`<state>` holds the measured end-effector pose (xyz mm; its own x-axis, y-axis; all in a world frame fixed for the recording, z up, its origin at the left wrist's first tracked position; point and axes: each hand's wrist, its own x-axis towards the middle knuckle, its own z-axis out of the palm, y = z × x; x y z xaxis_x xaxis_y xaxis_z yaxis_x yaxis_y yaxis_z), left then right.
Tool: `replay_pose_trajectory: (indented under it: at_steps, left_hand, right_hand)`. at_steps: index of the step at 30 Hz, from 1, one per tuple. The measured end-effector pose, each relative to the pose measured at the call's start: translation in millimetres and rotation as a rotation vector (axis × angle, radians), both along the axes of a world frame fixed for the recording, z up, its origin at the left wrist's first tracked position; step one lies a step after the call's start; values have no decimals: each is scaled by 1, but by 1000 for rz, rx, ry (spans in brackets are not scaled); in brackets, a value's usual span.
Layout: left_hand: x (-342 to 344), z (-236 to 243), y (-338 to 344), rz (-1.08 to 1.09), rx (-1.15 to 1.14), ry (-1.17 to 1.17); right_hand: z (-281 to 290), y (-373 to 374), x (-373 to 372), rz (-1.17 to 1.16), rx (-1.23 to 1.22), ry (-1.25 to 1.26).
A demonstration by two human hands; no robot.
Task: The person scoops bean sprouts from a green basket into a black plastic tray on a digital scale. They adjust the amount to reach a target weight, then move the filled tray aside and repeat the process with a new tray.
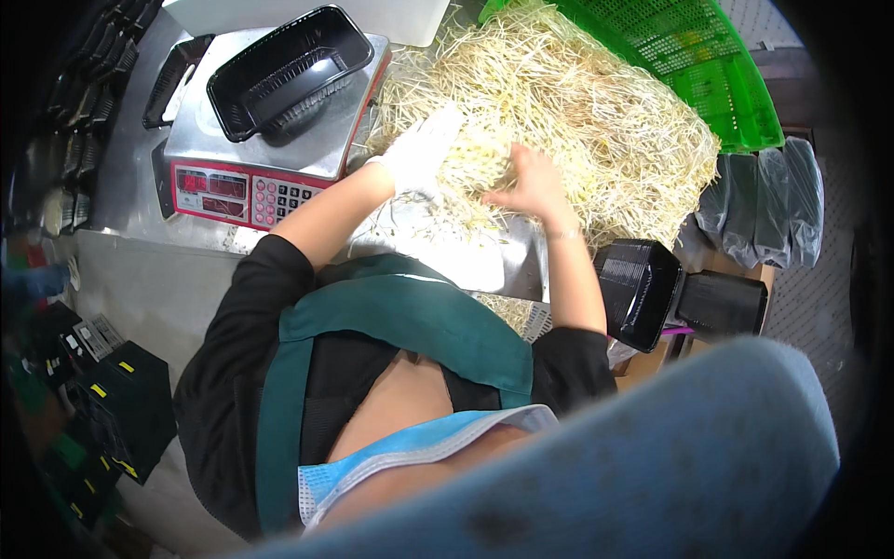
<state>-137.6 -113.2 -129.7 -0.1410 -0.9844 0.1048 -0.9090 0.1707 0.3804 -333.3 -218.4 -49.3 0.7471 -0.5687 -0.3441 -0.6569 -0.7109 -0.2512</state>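
A large heap of pale bean sprouts (577, 102) covers the steel table. At its near left side my left hand (417, 156), in a white glove, lies against the sprouts, fingers stretched out and partly lost among them. My bare right hand (537, 189) faces it with thumb and fingers spread, touching the sprouts. A loose clump of sprouts (475, 168) sits between the two hands, gripped by neither as far as I can see. To the left stands a scale (307, 158) with a red front panel and lit display. A black plastic tray (289, 74) rests tilted on its plate.
A green perforated crate (666, 61) stands behind the heap. Black trays (638, 293) and plastic-wrapped stacks of trays (773, 205) are at the right. Another black tray (172, 84) lies left of the scale. The table's near edge (517, 279) runs before me, with stray sprouts on it.
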Motion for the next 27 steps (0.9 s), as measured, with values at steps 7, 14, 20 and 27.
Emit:
replay_pose_trajectory:
  at_steps: [7,14,20,27]
  left_hand:
    - [-11,9,2,18,104,-187]
    - [-10,9,15,250,-165,221]
    - [-24,52,68,93,-10,56]
    - [-31,21,96,-159,-243,-188]
  right_hand:
    - [-47,8,-34,173,-536,-252]
    - [0,-43,-51,-91,-460,-359]
    - [89,-27,-60,-418,-184,-570]
    - [-33,-5,-13,105,-146,-372]
